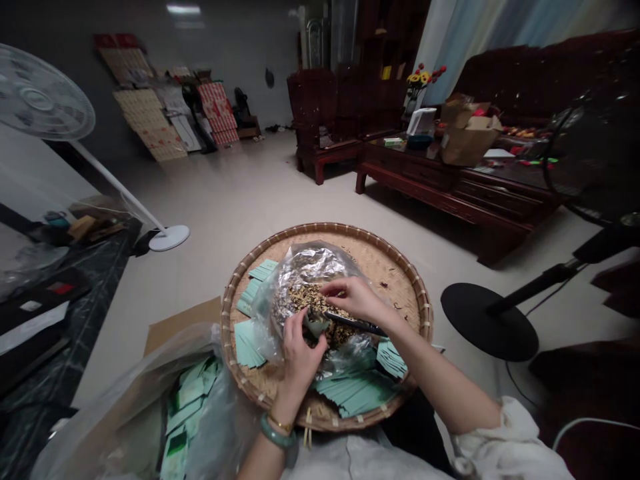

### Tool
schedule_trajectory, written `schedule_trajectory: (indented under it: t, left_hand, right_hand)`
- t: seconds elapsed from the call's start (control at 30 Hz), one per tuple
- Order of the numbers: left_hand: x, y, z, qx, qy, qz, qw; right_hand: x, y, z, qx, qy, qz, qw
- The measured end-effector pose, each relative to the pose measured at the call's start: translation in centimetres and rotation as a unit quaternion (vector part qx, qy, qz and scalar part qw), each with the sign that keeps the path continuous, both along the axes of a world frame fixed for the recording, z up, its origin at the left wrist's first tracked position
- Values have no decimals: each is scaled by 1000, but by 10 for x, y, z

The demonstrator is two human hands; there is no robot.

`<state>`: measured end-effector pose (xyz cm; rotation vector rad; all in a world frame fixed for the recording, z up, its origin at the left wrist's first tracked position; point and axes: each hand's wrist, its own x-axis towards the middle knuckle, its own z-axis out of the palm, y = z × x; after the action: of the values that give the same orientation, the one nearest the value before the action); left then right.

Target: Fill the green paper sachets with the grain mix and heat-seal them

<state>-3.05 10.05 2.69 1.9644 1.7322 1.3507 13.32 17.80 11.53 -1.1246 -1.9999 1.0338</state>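
My left hand is closed on a small green paper packet, its mouth held toward the middle of the tray. Just above, my right hand has its fingers curled, thumb and forefinger near each other. A black-handled utensil runs under this hand, its metal end at the packet; the palm hides most of the grip. Both hands are over a clear plastic bag spread open, with a loose dry mix of brown and pale bits inside. Green packets lie fanned along the near rim, others on the left.
The round woven bamboo tray is before me. Left of it stand a plastic bag of green packets and a cardboard piece. A white fan, a black fan base and a wooden table surround the floor.
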Motion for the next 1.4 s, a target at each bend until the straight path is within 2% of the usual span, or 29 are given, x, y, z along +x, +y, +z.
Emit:
schedule_trajectory:
  t: [0.1, 0.27, 0.4, 0.5, 0.57, 0.67, 0.77, 0.9, 0.97, 1.07, 1.2, 1.3, 1.4]
  left_hand:
    - [-2, -4, -2, 22, -7, 9, 1000]
    - [-1, -10, -11, 38, -16, 15, 999]
    - [-1, -8, -13, 23, -43, 21, 999]
    - [-9, -3, -6, -51, -89, 10, 995]
    - [-16, 1, 1, -142, -147, -24, 979]
    - [-24, 4, 9, -267, -241, -103, 927]
    - [-26, 2, 12, -315, -315, -133, 885]
    - [-23, 0, 14, -335, -353, -139, 863]
    - [-23, 0, 14, -331, -345, -158, 864]
    - [-23, 0, 12, -321, -305, -172, 880]
    - [-24, 0, 9, -304, -224, -162, 912]
    - [-23, -2, 9, -301, -189, -163, 920]
    - [-21, -3, 9, -295, -174, -164, 925]
  right_hand:
    - [6, -4, -2, 28, -6, -13, 1000]
    - [0, -34, -13, 48, -55, 52, 996]
    - [-11, -42, -29, 45, -57, -24, 997]
    - [-8, -34, -34, -29, 23, -57, 998]
    - [-3, -28, -34, -111, 89, -52, 988]
    - [4, -23, -34, -193, 169, -36, 966]
    - [5, -23, -35, -195, 221, -41, 955]
    - [6, -26, -35, -191, 227, -46, 954]
    - [7, -27, -33, -195, 201, -32, 959]
    - [12, -28, -24, -189, 135, 34, 972]
    - [22, -27, -7, -84, 5, 99, 992]
    - [27, -25, 0, -71, -73, 126, 987]
    - [26, -22, -2, -84, -117, 145, 979]
